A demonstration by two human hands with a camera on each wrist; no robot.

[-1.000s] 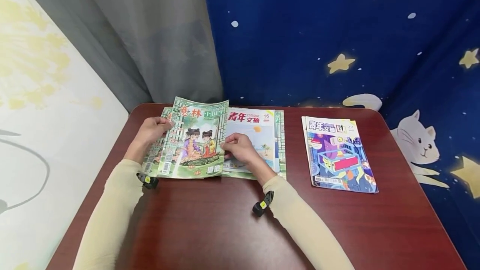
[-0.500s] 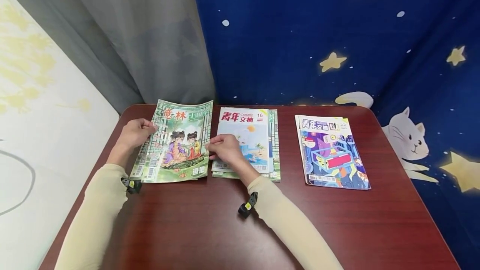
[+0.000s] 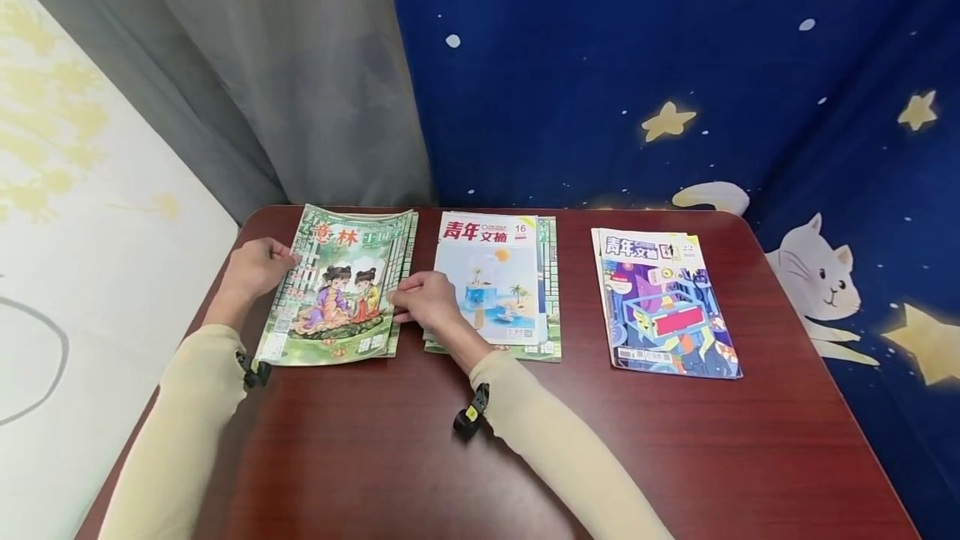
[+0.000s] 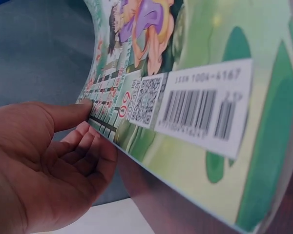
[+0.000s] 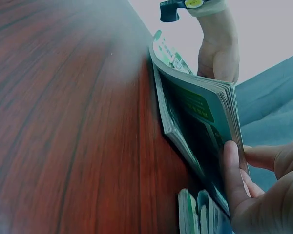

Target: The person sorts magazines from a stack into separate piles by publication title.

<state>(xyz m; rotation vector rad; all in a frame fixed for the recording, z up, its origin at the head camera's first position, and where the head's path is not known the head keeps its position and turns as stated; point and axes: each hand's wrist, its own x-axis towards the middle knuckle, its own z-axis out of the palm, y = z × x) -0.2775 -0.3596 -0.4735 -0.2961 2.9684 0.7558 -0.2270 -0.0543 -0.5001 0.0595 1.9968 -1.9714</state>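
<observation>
Both hands hold a green-covered magazine [image 3: 341, 294] with two cartoon children on its front. My left hand [image 3: 255, 269] pinches its left edge between thumb and fingers; the left wrist view shows the thumb on the cover [image 4: 151, 97], near a barcode. At the right edge, my right hand [image 3: 431, 302] pinches the pages. The held magazine bows upward along its sides. Beneath it lies another magazine [image 5: 167, 127], seen in the right wrist view with a gap between the two. Its green right border shows in the head view.
Just right of the right hand lies a stack topped by a white magazine with a beach picture [image 3: 487, 273], over a green one [image 3: 551, 307]. Farther right sits a pile with a purple-blue cover [image 3: 667, 319]. Curtains [image 3: 570, 90] hang behind the dark red table [image 3: 360, 457].
Both hands have carried the green magazine leftward, off the edge of the beach-cover stack and over the green magazine at left. It also sits lower. The right pile is unchanged.
</observation>
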